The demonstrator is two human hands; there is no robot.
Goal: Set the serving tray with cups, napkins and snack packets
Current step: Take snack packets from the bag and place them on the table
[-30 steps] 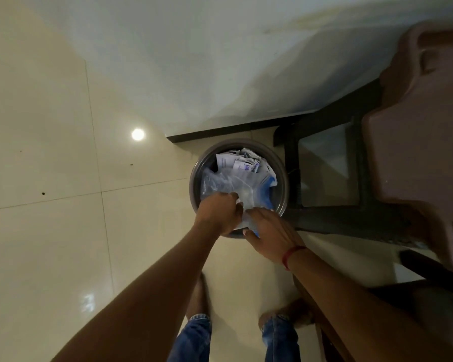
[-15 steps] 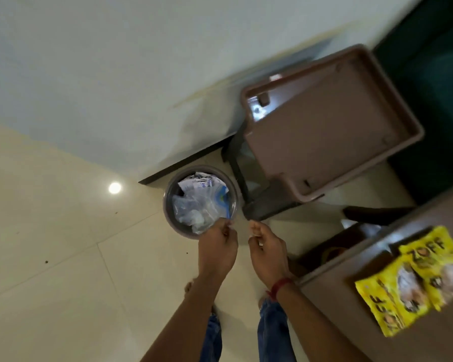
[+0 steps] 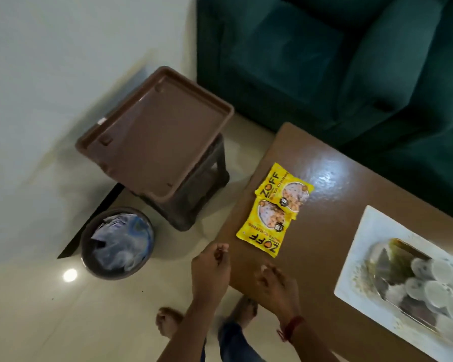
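A brown serving tray (image 3: 131,124) rests bare on a dark stool beside the wall. Two yellow snack packets (image 3: 273,212) lie overlapping on the brown table (image 3: 324,163). A white tray (image 3: 369,231) at the table's right holds several stacked paper cups (image 3: 434,280) in a clear wrapper. My left hand (image 3: 211,267) hovers at the table's near-left corner, fingers curled, nothing visible in it. My right hand (image 3: 276,283) is blurred over the table's front edge, fingers loosely curled and seemingly empty. Both hands sit just below the snack packets.
A round waste bin (image 3: 117,244) full of plastic wrappers stands on the tiled floor left of my hands, below the stool (image 3: 207,186). A dark green sofa (image 3: 338,61) fills the far right behind the table. My bare feet (image 3: 168,322) stand on the floor.
Both hands have left the waste bin and moved right to the table's corner. My view has swung right, bringing the whole table, snack packets and cups into sight.
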